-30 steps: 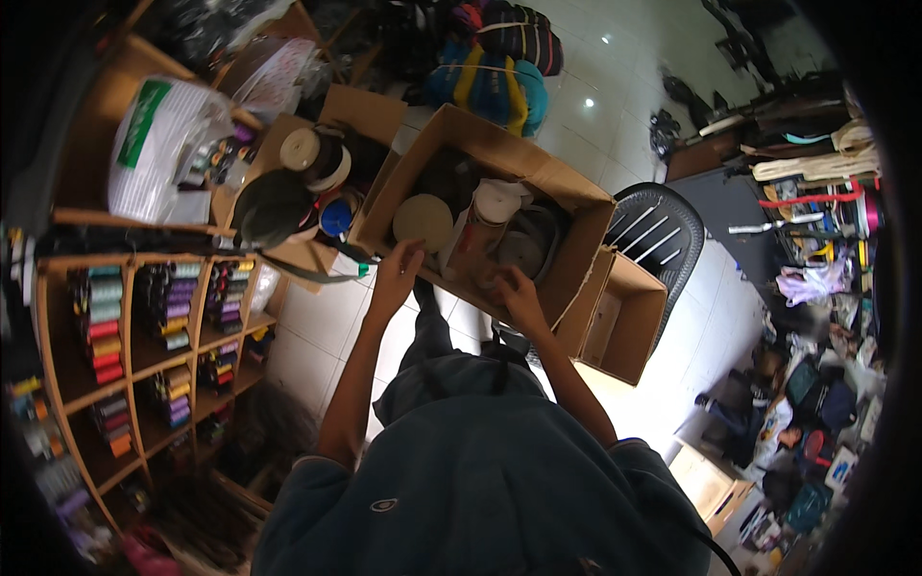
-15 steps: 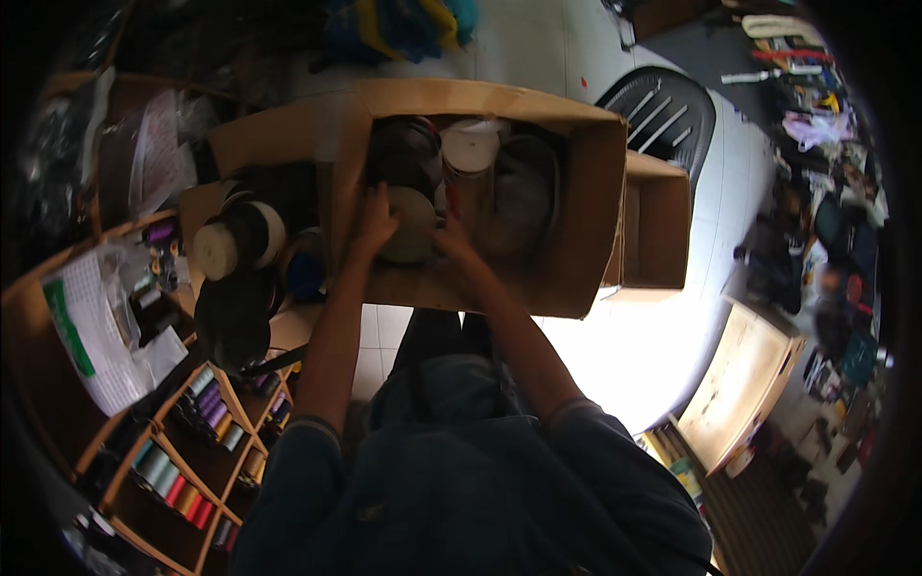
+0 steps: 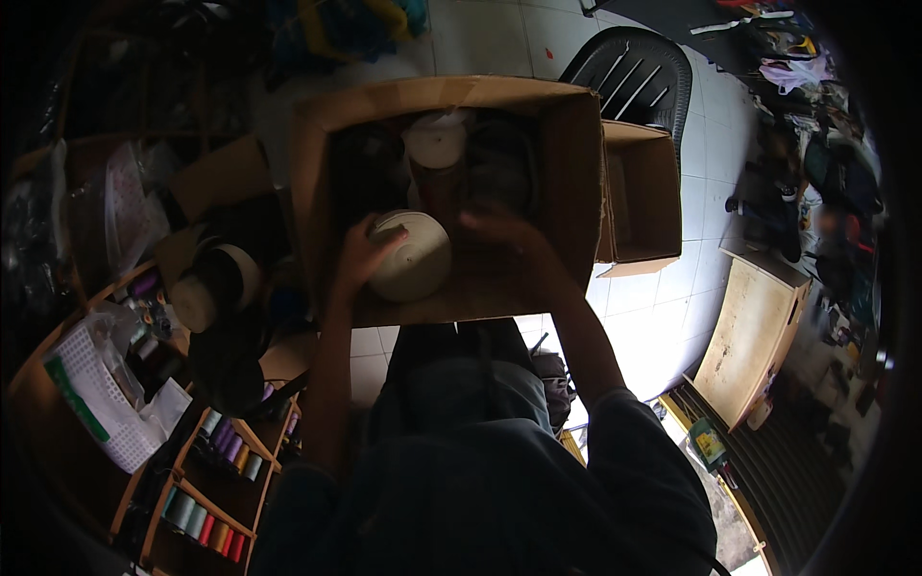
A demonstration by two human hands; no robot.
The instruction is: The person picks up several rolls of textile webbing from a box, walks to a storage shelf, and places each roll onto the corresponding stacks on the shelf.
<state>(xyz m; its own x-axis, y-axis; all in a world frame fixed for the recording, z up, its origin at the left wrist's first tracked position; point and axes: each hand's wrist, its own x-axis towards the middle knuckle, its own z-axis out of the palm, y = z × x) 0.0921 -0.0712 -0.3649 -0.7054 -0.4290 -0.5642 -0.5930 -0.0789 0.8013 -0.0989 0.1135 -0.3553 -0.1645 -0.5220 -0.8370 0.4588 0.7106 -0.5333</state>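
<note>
A large cardboard box [image 3: 447, 305] stands open in front of me. My left hand [image 3: 361, 254] grips a round cream roll [image 3: 415, 261] by its left side, thumb over its pale flat face, near the box's front wall. My right hand [image 3: 501, 230] is over the right part of the box, apart from the roll, fingers stretched out and slightly blurred, with nothing seen in them. Behind the hands another pale-topped roll [image 3: 437, 144] stands upright in the box. Dark rounded things [image 3: 504, 163] lie beside it, too dim to name.
Left of the box are more rolls [image 3: 195, 303] and a rack of coloured thread spools [image 3: 226, 442]. To the right stand a smaller open carton [image 3: 639, 197] and a black plastic chair [image 3: 629, 77]. A wooden drawer-like box [image 3: 744, 336] is farther right.
The cream roll now sits nearer me, tilted in my left hand. My right hand has moved right, away from it. The view has shifted and darkened.
</note>
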